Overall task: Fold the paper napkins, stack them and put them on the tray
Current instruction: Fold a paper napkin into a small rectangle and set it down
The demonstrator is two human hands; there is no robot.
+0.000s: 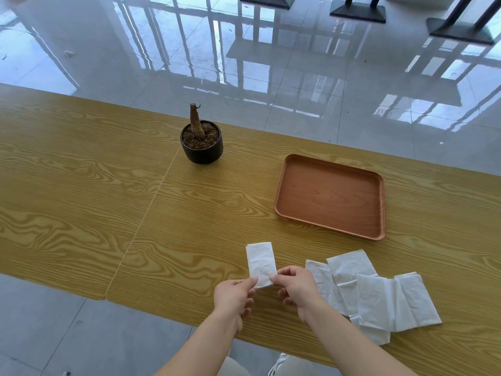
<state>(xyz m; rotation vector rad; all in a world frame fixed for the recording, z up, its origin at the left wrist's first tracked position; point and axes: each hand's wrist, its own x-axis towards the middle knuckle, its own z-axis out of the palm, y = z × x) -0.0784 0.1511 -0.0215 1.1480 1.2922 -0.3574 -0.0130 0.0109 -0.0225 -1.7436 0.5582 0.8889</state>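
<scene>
A narrow folded white napkin (260,261) lies on the wooden table (81,185) in front of me. My left hand (233,297) pinches its near left corner and my right hand (296,287) pinches its near right corner. To the right, several more white napkins (379,294) lie overlapping in a loose spread. The brown tray (332,195) sits beyond them, to the right of centre, with nothing on it.
A small black pot with a bare brown stump (201,139) stands at the table's far side, left of the tray. A seam (146,210) runs across the tabletop. Glossy tiled floor and dark table bases (357,12) lie beyond the far edge.
</scene>
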